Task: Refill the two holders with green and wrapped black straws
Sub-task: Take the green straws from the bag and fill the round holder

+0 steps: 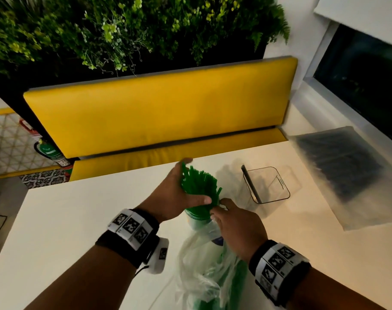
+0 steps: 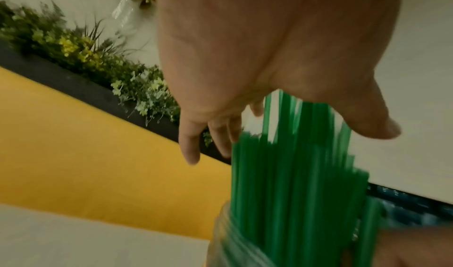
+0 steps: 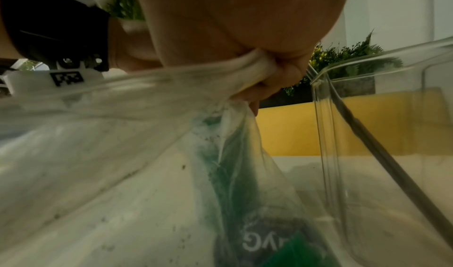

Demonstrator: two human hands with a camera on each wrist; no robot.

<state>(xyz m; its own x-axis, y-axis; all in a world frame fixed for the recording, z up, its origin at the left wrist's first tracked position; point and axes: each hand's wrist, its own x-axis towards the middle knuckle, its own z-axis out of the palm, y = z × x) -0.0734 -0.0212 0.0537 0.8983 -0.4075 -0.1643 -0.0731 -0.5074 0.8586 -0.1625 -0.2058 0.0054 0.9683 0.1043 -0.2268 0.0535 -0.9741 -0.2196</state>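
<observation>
Plastic bag (image 1: 204, 262) at 6 o'clock is pinched by right hand (image 1: 237, 224). Left hand (image 1: 175, 193) curls around green straws (image 1: 199, 186) in the round holder (image 1: 196, 220). Let go too soon, straws may spill. Clear holder (image 1: 266, 186) sits at 1 o'clock, black straws (image 1: 340, 162) farther.

Head view: from above and behind both forearms, facing forward and down across the desk (image 1: 78, 220) toward the yellow bench back (image 1: 159, 108) and plant wall (image 1: 123, 25).
Left wrist view: very near, from under the left hand (image 2: 257, 48), looking along the palm at the green straws (image 2: 289, 164).
Right wrist view: very near and low, from under the right hand (image 3: 245, 29), with the plastic bag (image 3: 122, 135) and clear holder (image 3: 382, 155) filling the frame.
Shared: all three show the yellow bench back, plant wall and straws.
</observation>
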